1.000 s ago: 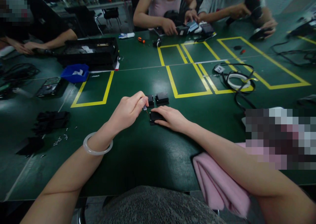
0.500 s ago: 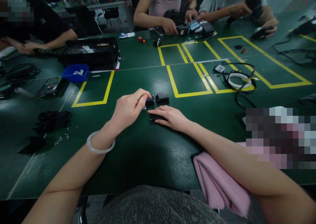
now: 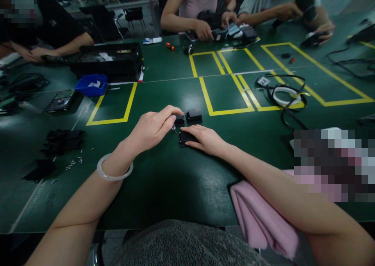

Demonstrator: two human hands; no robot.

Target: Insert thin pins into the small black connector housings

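My left hand (image 3: 150,129) is closed round a small screwdriver (image 3: 175,131); the fingers hide most of its handle. The slanting shaft reaches down to the left end of a black rectangular block (image 3: 185,138) lying on the green table (image 3: 164,180). Fingers of my right hand (image 3: 206,140) lie over that block and along its near side, gripping it against the tabletop. Just beyond it sit two similar black blocks, one (image 3: 179,121) partly behind my left fingertips and the other (image 3: 193,115) to its right.
Loose screws (image 3: 72,165) and a pile of black parts (image 3: 63,141) lie left. A blue bin (image 3: 92,85) stands beside a long black tray (image 3: 111,65). Coiled cable (image 3: 285,94) and a pink cloth (image 3: 260,215) are on the right. Co-workers sit across the table.
The fingers of my left hand have shifted and loosened slightly on the screwdriver, and its wrist has dropped a little to the left. My right hand stays on the block.
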